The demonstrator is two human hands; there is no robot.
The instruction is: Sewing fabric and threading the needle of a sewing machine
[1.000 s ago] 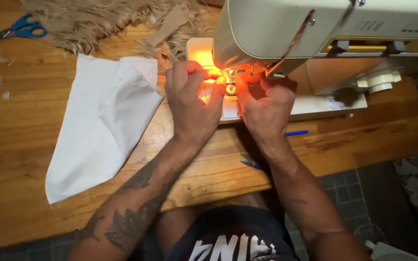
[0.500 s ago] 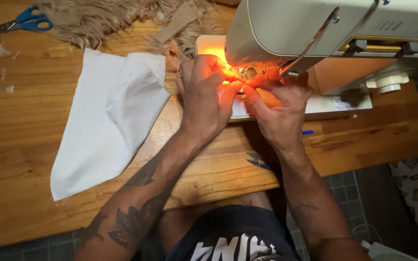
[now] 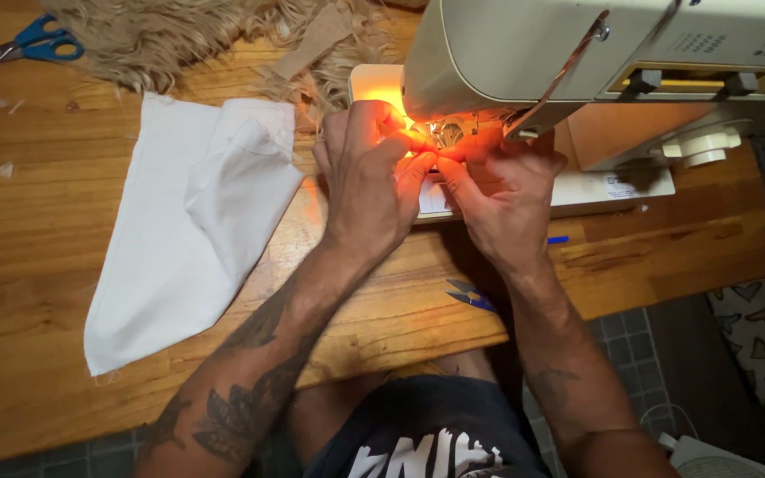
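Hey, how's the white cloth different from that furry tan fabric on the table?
The white cloth is smooth, thin and creased; the furry tan fabric is shaggy, with long pile. The white cloth lies wholly in view left of the left hand; the tan fabric runs off the top edge, farther away. Both rest on the wooden table, untouched.

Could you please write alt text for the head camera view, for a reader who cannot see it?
Both hands, left hand and right hand, pinch together at the lit needle area of a cream sewing machine on a wooden table. White cloth lies to the left, with tan fur and blue scissors behind.
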